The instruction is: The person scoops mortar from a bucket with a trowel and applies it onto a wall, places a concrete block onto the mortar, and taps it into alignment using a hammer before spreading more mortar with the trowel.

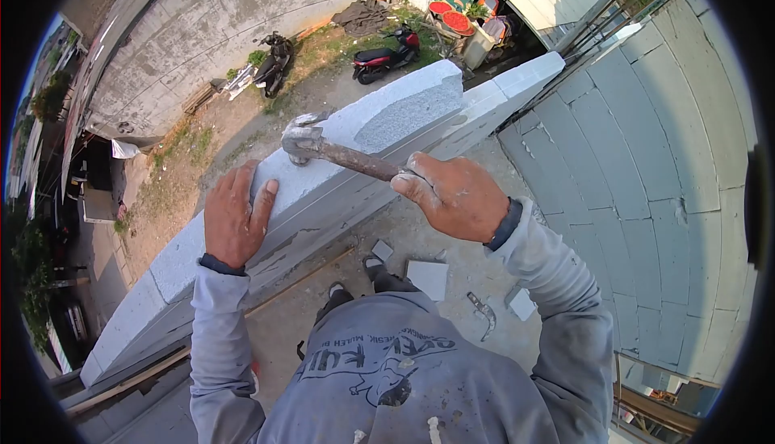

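My right hand is wrapped round the wooden handle of a hammer. The hammer's whitish, dust-caked head is at the top of a pale block wall, just right of my left hand. My left hand lies on the wall's top with the fingers stretched out and the thumb apart. On the right, the block beyond the hammer has a rough, broken-looking patch on its side. Whether the hammer head presses on the block or hovers just over it, I cannot tell.
Below my side of the wall, a block piece and a metal tool lie on the floor. A taller grey block wall rises at right. Beyond the low wall, far below, are two parked motorbikes and red trays.
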{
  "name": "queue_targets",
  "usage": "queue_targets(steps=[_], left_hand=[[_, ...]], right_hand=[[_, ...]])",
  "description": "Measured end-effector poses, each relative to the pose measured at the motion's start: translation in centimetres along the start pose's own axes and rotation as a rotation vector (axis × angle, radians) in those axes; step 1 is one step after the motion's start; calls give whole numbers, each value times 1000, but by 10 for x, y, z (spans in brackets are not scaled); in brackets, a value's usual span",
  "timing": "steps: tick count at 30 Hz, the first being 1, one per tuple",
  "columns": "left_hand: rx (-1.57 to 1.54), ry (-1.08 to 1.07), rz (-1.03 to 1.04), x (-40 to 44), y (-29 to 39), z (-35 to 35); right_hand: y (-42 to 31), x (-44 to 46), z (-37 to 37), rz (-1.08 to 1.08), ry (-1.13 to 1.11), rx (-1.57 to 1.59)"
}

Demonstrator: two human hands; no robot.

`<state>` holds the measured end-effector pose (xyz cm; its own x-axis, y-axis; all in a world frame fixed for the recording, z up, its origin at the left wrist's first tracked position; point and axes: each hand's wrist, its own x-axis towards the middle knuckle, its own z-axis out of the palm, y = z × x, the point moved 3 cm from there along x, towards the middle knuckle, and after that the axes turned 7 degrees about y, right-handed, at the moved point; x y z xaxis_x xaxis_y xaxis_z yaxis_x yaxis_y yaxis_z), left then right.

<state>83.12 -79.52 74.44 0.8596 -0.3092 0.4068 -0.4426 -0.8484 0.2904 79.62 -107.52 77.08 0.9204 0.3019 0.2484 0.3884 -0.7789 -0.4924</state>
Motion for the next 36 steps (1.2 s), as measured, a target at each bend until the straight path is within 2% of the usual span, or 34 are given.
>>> queue_targets(steps=[6,9,11,12,14,15,17,21,23,27,29,30,32,33,35,36], left_hand=[[-14,-64,-59,3,6,-5],[-31,-75,-59,2,4,-3],[-33,1,-15,2,4,-3],[-30,14,-16,4,5,-3],[-38,-8,-34,0,4,-3],[-38,-7,-36,0,4,-4],[-22,3,-20,0,4,-3],[-37,-4,-33,1,5,-2],[-35,-8,-29,1,4,-3],[-41,-27,-53,1,6,-3],[-37,-26,-42,2,4,-3],[-35,-28,-41,2,4,-2],[-23,9,-18,0,3,-2],[-21,8,-12,1,4,-2],[-32,-4,-22,1,4,-3],[-28,-13,-28,-1,4,-3]], right_hand=[[-18,5,-26,-17,204,255],[-10,1,-14,-25,175,103],[2,2,-1,82,-75,28],[3,4,-5,70,-70,22],[1,3,-10,6,49,120],[-2,5,-15,4,47,120],[-13,9,-33,50,154,316],[-10,5,-15,-54,265,140],[-4,4,1,14,36,11],[-15,2,-9,46,17,77],[-22,-1,-11,-35,194,152],[-21,-1,-10,-33,196,154],[-13,-1,2,64,-25,-19],[-11,-5,6,67,-20,-17],[-9,-7,4,31,130,84],[-10,-9,3,33,123,93]])
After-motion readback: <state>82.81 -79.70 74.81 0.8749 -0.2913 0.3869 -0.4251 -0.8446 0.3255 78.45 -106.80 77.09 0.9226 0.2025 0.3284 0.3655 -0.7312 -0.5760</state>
